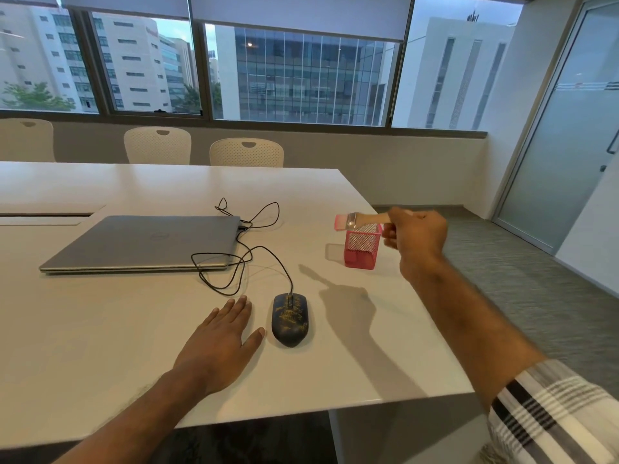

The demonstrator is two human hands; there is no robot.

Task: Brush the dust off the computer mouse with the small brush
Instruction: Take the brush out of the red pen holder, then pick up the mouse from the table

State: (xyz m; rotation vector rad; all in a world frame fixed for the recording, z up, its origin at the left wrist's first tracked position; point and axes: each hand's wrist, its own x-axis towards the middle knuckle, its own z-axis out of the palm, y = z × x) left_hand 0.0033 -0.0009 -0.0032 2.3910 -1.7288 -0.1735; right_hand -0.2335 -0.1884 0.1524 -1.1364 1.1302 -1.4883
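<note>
A dark computer mouse (290,319) speckled with yellowish dust lies on the white table (100,329), its black cable (254,249) running back to a closed laptop. My left hand (222,343) rests flat on the table just left of the mouse, fingers straight, not touching it. My right hand (415,236) is raised above the table's right edge and grips the wooden handle of a small brush (355,221). The brush lies level with its pink bristles pointing left, above a pink mesh cup, well to the right of and beyond the mouse.
A closed grey laptop (144,242) lies at the left rear of the mouse. A pink mesh pen cup (363,249) stands near the table's right edge. White chairs (246,152) line the far side. The table's front edge is close to me.
</note>
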